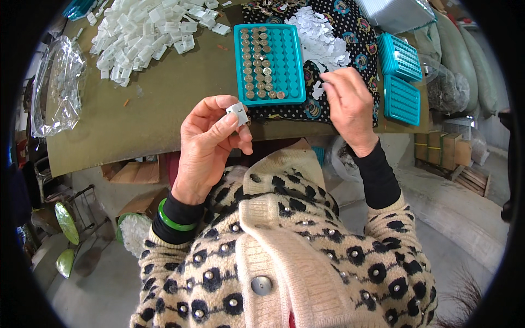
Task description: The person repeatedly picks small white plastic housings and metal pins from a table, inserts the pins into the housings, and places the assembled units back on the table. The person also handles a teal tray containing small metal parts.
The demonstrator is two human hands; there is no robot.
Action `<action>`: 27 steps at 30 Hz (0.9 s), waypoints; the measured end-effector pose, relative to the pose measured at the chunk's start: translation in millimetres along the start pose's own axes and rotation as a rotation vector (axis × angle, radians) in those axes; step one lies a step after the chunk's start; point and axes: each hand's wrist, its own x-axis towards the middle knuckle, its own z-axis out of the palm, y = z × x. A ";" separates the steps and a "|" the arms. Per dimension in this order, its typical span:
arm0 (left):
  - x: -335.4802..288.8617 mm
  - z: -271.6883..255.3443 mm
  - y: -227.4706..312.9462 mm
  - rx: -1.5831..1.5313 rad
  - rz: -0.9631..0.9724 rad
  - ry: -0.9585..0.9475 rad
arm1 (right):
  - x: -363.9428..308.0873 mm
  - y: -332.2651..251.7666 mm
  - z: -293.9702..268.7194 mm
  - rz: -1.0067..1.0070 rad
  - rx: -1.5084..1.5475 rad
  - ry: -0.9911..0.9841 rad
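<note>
My left hand [210, 139] holds a small white plastic case [237, 113] between thumb and fingers, just off the table's near edge. My right hand [350, 106] is over the dark patterned cloth [358, 46]. Its thumb and forefinger come together in a pinch; whatever is between them is too small to make out. Beside those fingertips are a few loose white flat pieces [317, 90]. Beyond them lies a heap of similar thin white pieces [320, 41]. Between my hands stands a teal tray [287, 63], its left columns filled with small round metallic coin-like discs [258, 64].
A large pile of white plastic cases [145, 35] covers the far left of the table [126, 128]. Next to it is a clear plastic bag [57, 90]. More teal trays [402, 101] are stacked at the right edge. Cardboard boxes [445, 150] stand on the floor.
</note>
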 end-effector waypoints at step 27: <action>1.5 0.2 10.1 0.061 0.029 -0.020 | 17.6 -51.0 -16.5 0.508 0.794 -0.074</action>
